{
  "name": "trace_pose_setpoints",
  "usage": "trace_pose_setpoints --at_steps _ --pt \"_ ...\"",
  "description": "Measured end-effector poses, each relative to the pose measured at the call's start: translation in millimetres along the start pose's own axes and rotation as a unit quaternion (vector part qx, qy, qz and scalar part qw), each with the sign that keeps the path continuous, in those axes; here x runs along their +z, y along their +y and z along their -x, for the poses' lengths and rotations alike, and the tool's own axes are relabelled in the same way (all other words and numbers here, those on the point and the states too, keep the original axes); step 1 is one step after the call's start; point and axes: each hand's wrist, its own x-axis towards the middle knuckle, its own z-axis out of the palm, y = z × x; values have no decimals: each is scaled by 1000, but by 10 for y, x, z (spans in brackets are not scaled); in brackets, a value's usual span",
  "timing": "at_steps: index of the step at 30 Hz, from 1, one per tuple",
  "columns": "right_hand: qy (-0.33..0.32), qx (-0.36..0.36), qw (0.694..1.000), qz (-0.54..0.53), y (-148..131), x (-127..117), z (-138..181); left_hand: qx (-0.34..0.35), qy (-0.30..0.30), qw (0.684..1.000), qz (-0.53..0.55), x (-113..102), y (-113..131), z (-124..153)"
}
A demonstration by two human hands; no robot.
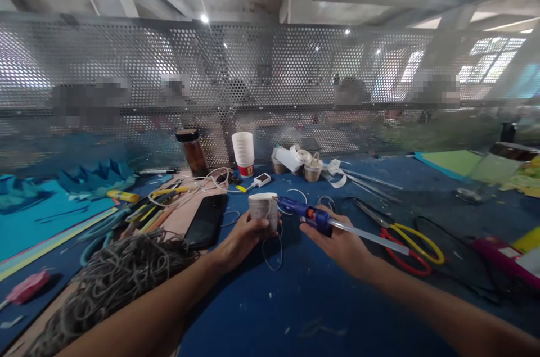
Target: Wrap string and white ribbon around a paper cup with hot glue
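Wrapped round a paper cup (262, 212) is my left hand (250, 233), closed on its lower side. Grey cord covers much of the cup, and a loose loop of cord (273, 258) hangs below it. My right hand (333, 239) grips a blue hot glue gun (306, 211), whose nozzle points left at the cup's upper right rim. I cannot tell if the nozzle touches it. A long clear glue stick (371, 236) sticks out of the gun's rear, over my right wrist. Part of the gun's handle is hidden in my palm.
Scissors (400, 239) with red and yellow handles lie right. A tangled heap of grey cord (122, 272) and a black phone (206, 221) lie left. Stacked paper cups (243, 149), a dark jar (193, 152) and small cord-wrapped cups (313, 169) stand before a perforated metal screen (270, 70).
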Motion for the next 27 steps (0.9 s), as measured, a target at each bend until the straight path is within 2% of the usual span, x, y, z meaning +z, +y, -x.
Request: trace_pose_setpoints --at_steps 4,14,19,27 --pt "14 3 1000 -1 43 -8 4 2 -7 1000 -4 -34 -31 -10" --pt "0 -2 1000 -25 83 6 40 -6 19 1000 -14 54 28 26" --pt "16 -20 999 -31 106 21 45 -5 55 997 -45 57 5 2" --pt "-9 -3 999 -40 64 4 55 -11 67 997 -38 73 25 17"
